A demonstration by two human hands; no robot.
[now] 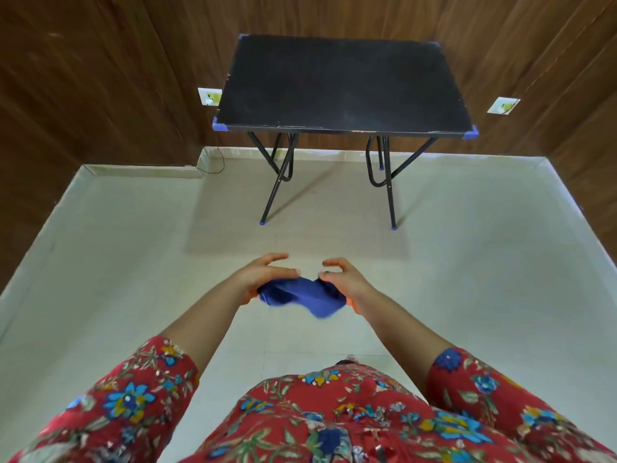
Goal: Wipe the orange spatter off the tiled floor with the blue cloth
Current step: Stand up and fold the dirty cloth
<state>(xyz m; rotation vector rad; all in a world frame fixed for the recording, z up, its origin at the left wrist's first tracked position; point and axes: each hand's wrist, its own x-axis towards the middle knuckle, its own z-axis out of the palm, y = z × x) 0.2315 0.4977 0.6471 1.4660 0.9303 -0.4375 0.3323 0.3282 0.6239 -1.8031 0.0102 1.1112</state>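
Both hands hold the blue cloth in the air above the tiled floor.

The pale tiled floor (467,262) fills the middle of the view, edged by dark wood-panelled walls (83,78). A black folding table (344,85) stands at the floor's far edge, its top bare. A red floral sleeve (133,406) covers each upper arm. The left hand (267,274) and right hand (344,279) are held close together, each grip closed on one end of the bunched blue cloth (300,295), thumbs pressing it and the other fingers spread loosely above. No orange spatter can be made out on the tiles; orange shows only at the heels of the palms.
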